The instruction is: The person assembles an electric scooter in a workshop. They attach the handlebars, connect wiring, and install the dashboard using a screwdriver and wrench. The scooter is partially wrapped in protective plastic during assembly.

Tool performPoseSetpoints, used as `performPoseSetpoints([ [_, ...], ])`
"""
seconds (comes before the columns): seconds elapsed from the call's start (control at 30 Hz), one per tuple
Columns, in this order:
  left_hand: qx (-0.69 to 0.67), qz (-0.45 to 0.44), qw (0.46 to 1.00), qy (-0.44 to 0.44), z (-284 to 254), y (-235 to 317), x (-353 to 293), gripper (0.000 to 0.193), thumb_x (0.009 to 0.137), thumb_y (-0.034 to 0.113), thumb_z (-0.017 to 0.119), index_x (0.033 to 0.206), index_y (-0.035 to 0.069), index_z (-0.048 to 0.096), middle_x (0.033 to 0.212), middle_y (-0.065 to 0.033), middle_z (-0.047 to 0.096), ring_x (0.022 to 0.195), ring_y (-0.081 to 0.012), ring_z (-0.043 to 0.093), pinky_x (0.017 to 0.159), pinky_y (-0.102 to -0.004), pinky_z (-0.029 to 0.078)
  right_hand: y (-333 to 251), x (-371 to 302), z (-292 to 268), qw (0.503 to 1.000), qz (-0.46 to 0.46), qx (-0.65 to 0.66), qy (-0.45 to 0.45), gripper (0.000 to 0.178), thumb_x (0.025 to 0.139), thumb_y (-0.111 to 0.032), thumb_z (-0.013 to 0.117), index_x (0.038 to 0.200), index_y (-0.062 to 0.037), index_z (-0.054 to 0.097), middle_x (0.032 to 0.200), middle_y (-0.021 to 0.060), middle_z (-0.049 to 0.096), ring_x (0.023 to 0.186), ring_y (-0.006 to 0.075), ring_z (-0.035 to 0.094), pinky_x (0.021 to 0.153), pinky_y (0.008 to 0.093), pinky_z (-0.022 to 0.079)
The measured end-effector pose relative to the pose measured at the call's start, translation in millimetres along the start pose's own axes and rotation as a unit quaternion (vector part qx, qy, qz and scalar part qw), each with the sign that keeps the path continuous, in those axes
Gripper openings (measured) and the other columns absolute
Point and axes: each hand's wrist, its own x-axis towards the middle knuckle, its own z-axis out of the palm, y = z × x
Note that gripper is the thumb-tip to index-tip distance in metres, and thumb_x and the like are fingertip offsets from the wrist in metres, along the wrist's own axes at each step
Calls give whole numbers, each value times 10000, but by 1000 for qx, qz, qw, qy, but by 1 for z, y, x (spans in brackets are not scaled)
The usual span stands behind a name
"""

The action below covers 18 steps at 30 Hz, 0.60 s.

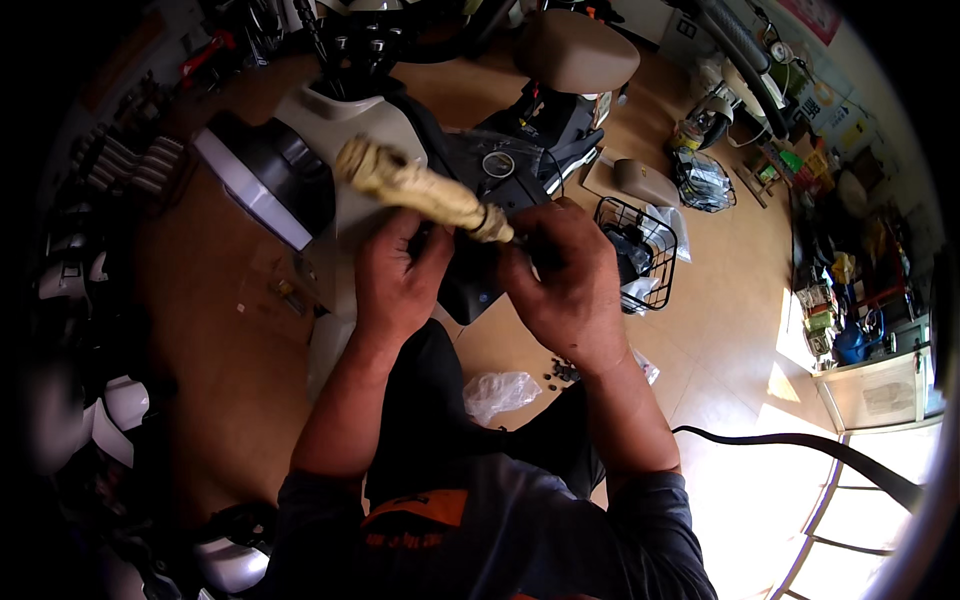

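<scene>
The handheld tool (425, 190) is cream-yellow, blotched with dark smudges, with a blackish band near its narrow end. Beyond it, the scooter body (335, 120) is pale beige, and the far saddle (578, 52) taupe-brown. On the left, a rounded part (265, 185) pairs black with a silver-grey edge; farther left, slats (140, 162) show dark and whitish stripes. The floor (725, 300) is tan, the wire basket (672, 262) at right black. Near, the dark shirt (560, 530) carries an orange patch (425, 508).
</scene>
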Motion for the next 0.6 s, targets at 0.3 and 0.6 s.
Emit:
performPoseSetpoints([
  [0.3, -67, -31, 997, 10, 7, 1, 1, 197, 976, 139, 751, 1093, -15, 715, 803, -3, 688, 716, -37, 581, 634, -231, 460, -14, 14, -32, 968, 23, 238, -79, 160, 1093, -49, 563, 1177, 57, 649, 1117, 89, 689, 1001, 163, 644, 926, 315, 528],
  [0.6, -81, -42, 996, 0, 6, 2, 0, 166, 987, 117, 749, 1078, -16, 711, 831, 21, 673, 722, -20, 562, 626, -214, 439, -17, 10, -21, 990, 2, 118, -73, 154, 1053, 47, 554, 1145, 22, 674, 1117, 98, 726, 1022, 175, 702, 939, 315, 553],
])
